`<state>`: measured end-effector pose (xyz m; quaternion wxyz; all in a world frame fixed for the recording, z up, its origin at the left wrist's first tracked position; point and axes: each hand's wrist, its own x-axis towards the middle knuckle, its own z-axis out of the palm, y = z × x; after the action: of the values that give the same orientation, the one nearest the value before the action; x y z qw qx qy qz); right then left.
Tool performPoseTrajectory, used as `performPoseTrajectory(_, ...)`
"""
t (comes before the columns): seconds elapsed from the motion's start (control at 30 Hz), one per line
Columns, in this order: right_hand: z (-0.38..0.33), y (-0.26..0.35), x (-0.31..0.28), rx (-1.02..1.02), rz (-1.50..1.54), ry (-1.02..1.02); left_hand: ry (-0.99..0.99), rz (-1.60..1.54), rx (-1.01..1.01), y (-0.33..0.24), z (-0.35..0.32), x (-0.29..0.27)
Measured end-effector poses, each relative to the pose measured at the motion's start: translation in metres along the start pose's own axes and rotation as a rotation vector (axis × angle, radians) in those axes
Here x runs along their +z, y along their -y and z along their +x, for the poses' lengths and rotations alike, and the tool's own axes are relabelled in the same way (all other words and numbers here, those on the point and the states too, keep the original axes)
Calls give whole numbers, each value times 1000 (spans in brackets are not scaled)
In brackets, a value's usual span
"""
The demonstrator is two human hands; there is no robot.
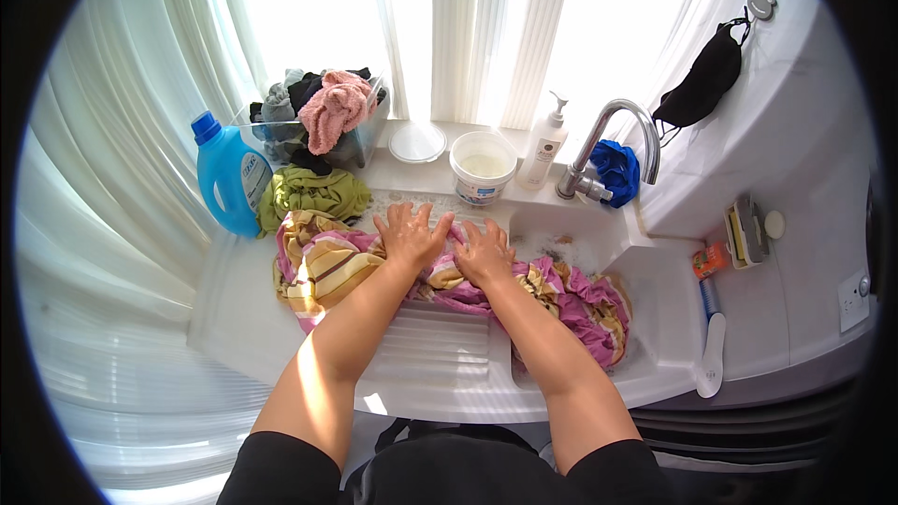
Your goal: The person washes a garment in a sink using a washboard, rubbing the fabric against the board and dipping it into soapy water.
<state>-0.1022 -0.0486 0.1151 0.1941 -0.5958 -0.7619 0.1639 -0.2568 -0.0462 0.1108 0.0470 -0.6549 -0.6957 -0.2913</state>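
Note:
A wet pink and yellow patterned cloth (pixel 329 266) lies bunched across the ribbed washboard (pixel 435 346) of the white laundry sink (pixel 243 304). Its right end hangs into the basin. My left hand (pixel 412 236) rests on the cloth's upper middle, fingers spread and pointing away from me. Close beside it, my right hand (pixel 485 252) also presses on the fabric with its fingers apart. Both palms are hidden. Suds show around the cloth near the basin.
Behind the left end sit a green cloth (pixel 318 192), a blue detergent bottle (pixel 229 178) and a clear bin of clothes (pixel 369 136). A white tub (pixel 483 168), lid (pixel 417 142), pump bottle (pixel 543 145) and faucet (pixel 608 150) line the back. A brush (pixel 711 355) lies right.

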Motion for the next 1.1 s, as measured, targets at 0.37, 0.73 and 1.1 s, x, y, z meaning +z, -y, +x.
performPoseTrajectory(0.37, -148, -12, -33, -694, 14, -113, 151, -226, 555, 2, -129, -99)
performPoseTrajectory(0.73, -45, -8, -23, -137, 271, 161, 187, -312, 257, 1, -57, -46)
performPoseTrajectory(1.1, -57, -12, -25, -280, -68, 279, 562, -46, 106, -2, -49, -16)
